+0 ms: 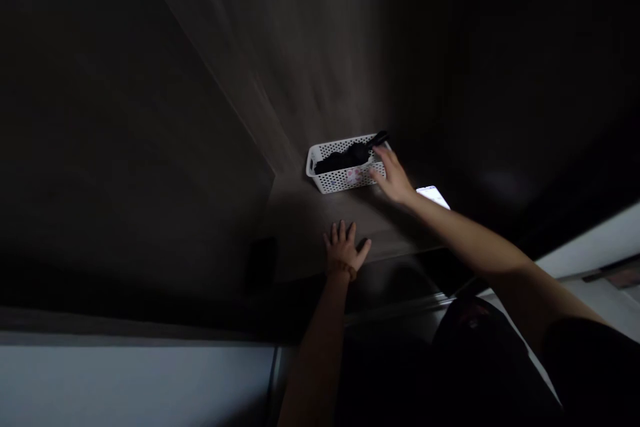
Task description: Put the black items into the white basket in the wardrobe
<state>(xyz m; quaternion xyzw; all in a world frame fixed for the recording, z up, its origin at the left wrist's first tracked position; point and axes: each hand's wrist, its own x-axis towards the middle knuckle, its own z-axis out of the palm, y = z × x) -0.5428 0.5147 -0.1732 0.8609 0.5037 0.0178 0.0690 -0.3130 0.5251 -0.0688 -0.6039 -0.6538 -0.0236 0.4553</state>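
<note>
A white perforated plastic basket with a small pinkish picture on its front stands on the dark wood-grain surface. Inside it lie black items whose kind I cannot make out; a black handle-like end sticks out over the right rim. My right hand is at the basket's right end, thumb and fingers apart, the thumb by the front wall and the fingers near the rim. My left hand, with a brown beaded bracelet on the wrist, rests flat on the surface in front of the basket, fingers spread.
A phone with a lit screen lies right of the basket, partly behind my right forearm. Dark panels rise on the left and at the back. The surface's front edge runs below my hands. Light is dim.
</note>
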